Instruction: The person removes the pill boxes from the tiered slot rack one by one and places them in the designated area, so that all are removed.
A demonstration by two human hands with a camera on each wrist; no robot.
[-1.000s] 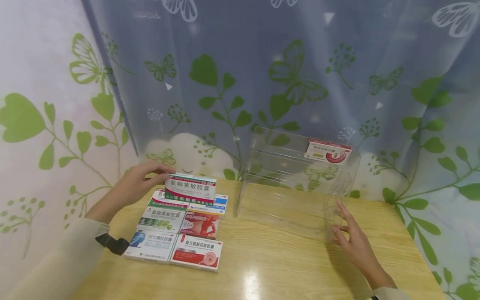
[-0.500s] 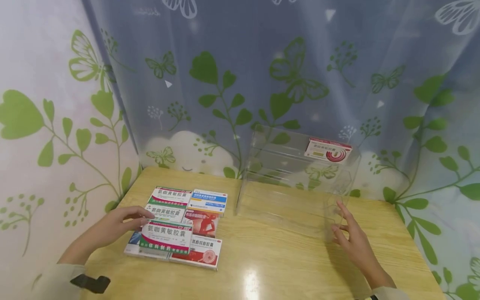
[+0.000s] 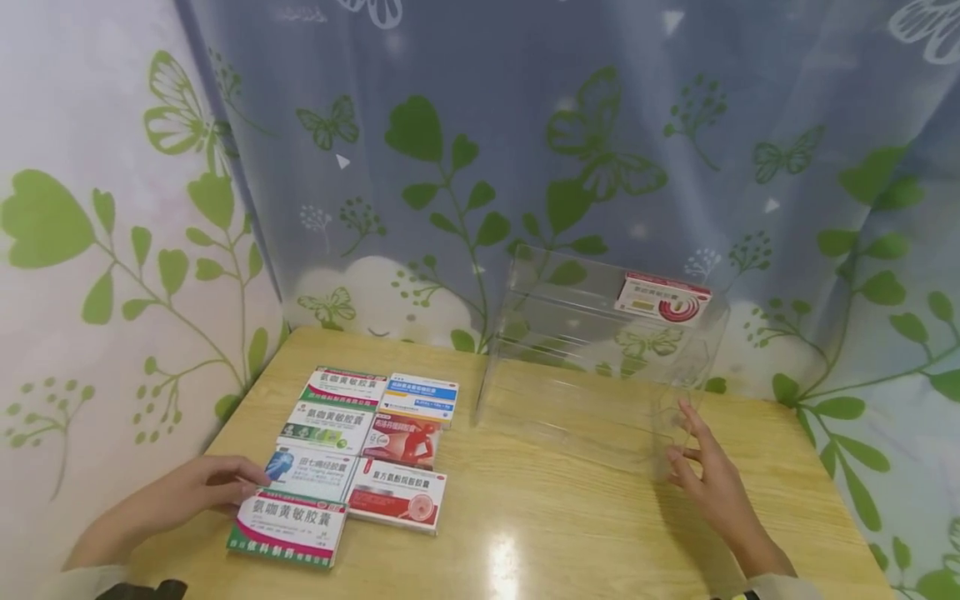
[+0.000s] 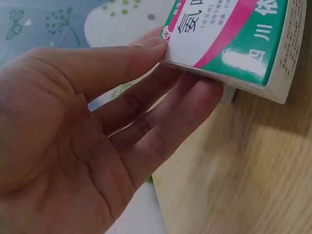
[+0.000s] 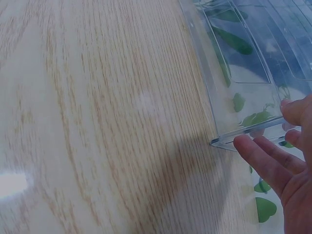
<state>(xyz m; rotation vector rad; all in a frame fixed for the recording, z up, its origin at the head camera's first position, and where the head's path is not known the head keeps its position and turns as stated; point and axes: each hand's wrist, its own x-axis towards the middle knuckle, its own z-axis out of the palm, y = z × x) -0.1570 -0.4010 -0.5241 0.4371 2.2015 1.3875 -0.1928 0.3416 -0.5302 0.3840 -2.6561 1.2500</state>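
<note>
In the head view my left hand pinches the left edge of a white, magenta and green medicine box at the near end of the left column of boxes. The left wrist view shows the thumb on the box's edge and fingers beneath it. Extended fingers of my right hand touch the right side of a clear acrylic display rack. Close up in the right wrist view, its fingertips are at the rack's side panel, near the front corner.
Two columns of medicine boxes lie on the wooden table, including a blue one, a red one and a red-and-white one. A red-and-white box stands on the rack's top tier. A patterned curtain hangs behind.
My left hand has carried the green and magenta box from above the far boxes down and toward me, to the near left. The right hand keeps its place at the rack.
</note>
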